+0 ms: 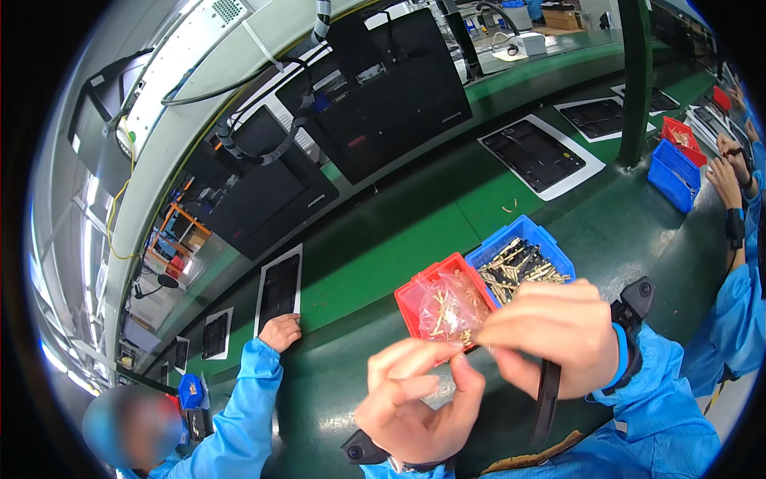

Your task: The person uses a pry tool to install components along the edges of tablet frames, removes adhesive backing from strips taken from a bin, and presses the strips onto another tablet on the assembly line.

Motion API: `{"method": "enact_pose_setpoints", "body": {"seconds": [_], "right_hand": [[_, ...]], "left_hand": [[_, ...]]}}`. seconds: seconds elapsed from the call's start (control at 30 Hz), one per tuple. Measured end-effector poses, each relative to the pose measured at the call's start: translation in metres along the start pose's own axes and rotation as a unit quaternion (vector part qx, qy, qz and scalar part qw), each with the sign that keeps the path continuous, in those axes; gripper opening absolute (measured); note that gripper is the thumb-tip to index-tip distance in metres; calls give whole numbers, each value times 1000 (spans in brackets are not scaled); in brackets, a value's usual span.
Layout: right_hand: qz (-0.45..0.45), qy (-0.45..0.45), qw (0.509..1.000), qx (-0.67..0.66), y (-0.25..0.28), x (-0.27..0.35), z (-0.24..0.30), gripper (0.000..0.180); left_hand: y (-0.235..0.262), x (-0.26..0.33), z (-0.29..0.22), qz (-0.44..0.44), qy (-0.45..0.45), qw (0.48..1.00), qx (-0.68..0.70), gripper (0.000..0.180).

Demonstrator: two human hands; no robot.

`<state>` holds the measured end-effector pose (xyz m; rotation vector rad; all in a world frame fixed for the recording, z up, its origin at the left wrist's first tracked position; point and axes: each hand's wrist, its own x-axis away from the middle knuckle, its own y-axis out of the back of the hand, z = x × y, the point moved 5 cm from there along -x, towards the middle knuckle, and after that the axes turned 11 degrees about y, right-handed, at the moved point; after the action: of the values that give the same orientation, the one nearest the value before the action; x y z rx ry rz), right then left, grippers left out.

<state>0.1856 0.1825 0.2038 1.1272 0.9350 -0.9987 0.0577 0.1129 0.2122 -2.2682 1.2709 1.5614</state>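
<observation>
At lower centre, the left hand (415,399) and right hand (558,339) are pinching together a tiny part, too small to identify, just below the red bin (415,299). It may be slipping out and getting lost on the green table (383,247).

The left hand (415,403) and right hand (550,335) meet fingertip to fingertip above the green counter (375,255), near its front edge, in a pinching grip (what they pinch is too small to tell). Just behind them stand a red bin (415,291) with a clear bag of small brass-coloured parts and a blue bin (527,235) of metal pieces, touching side by side.
</observation>
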Motion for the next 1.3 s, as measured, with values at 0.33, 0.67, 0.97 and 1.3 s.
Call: {"method": "enact_pose_setpoints", "body": {"seconds": [0.33,0.67,0.97,1.3], "right_hand": [[-18,-187,981,41,7,11,-66,14],[8,-229,973,-35,-4,16,-74,11],[32,-245,965,-85,-6,14,-69,10],[89,-332,899,-271,-26,19,-61,17]], "left_hand": [[-37,-6,136,174,322,920,-141,26],[-40,-12,116,187,361,912,53,31],[-34,-9,83,222,419,821,318,35],[-22,-12,75,116,408,821,383,39]]}}
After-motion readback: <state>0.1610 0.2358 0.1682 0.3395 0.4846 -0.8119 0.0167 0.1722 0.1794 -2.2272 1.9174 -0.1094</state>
